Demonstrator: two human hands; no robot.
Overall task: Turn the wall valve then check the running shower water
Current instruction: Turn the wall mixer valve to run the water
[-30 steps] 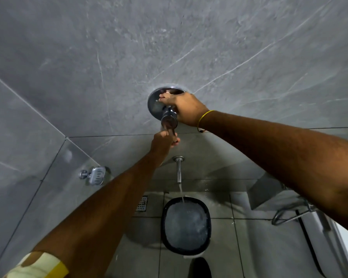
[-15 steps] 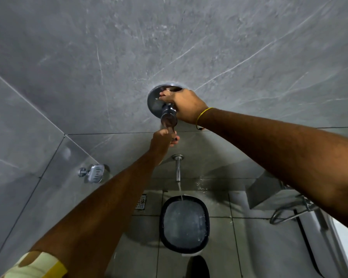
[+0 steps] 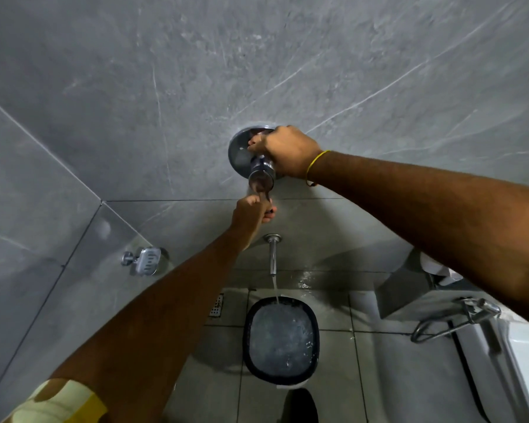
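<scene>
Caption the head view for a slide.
Both hands work the chrome wall valve while the spout fills a bucket.

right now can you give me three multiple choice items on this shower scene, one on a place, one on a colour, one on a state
1. Where does the soap dish hang?
A. on the wall left of the spout
B. on the floor beside the bucket
C. above the valve

2. What colour is the band on the right wrist?
A. red
B. yellow
C. blue

3. What state is the spout in?
A. dry
B. capped
C. running water into the bucket

Answers:
1. A, the chrome dish is fixed to the side wall tile, left of the spout and lower than the wall valve.
2. B, a thin yellow loop circles the wrist behind the right hand.
3. C, a thin stream drops from the spout tip into the dark bucket, whose water is churning. The left hand grips the lever just below the valve.
</scene>
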